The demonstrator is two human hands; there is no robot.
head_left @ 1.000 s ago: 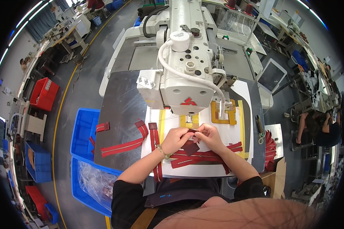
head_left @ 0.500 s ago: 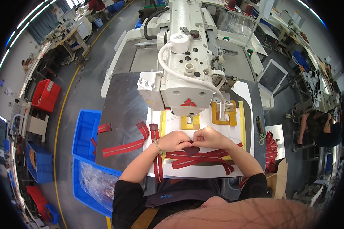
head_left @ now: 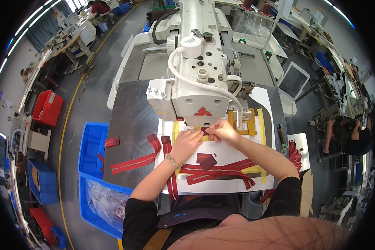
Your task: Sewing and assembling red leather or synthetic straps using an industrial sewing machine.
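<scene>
A small dark red fabric piece (head_left: 204,131) lies at the left yellow frame (head_left: 205,137), below the head of a large white sewing machine (head_left: 202,98). My right hand (head_left: 223,132) pinches its right edge with thumb and forefinger. Fingers stretched out flat, my left hand (head_left: 187,143) touches the left side of the piece and the frame. Nearer to me, more dark red patches (head_left: 206,161) rest on the white sheet. Red zipper strips (head_left: 221,170) lie crossed just in front of them. Another red zipper (head_left: 171,183) runs down past my left wrist.
A bent red zipper (head_left: 133,163) and a short red piece (head_left: 112,142) lie on the metal table at left. Blue bins (head_left: 93,143) stand beside it, one holding clear plastic. A second yellow frame (head_left: 250,121) sits under the needle area. Red zippers (head_left: 294,156) are bundled at right.
Both hands have moved away from me, from above the dark red patches to the left yellow frame. A small dark red piece is now there, and the remaining patches lie uncovered.
</scene>
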